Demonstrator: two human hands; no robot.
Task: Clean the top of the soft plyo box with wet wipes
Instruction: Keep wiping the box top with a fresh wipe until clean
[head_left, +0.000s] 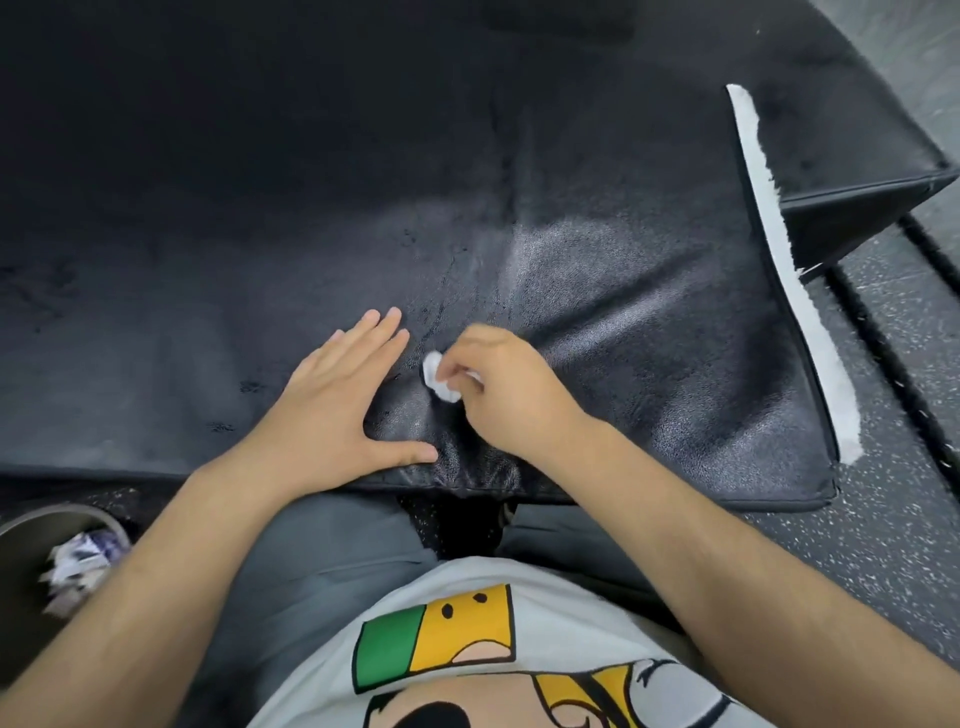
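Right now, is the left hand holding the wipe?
No: the right hand pinches the wipe; the left hand rests flat on the box top.

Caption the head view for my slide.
Right hand pinches a wadded wet wipe on the plyo box top; left hand rests flat.

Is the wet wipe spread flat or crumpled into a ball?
Crumpled: the wipe is a small wad pinched by the right hand.
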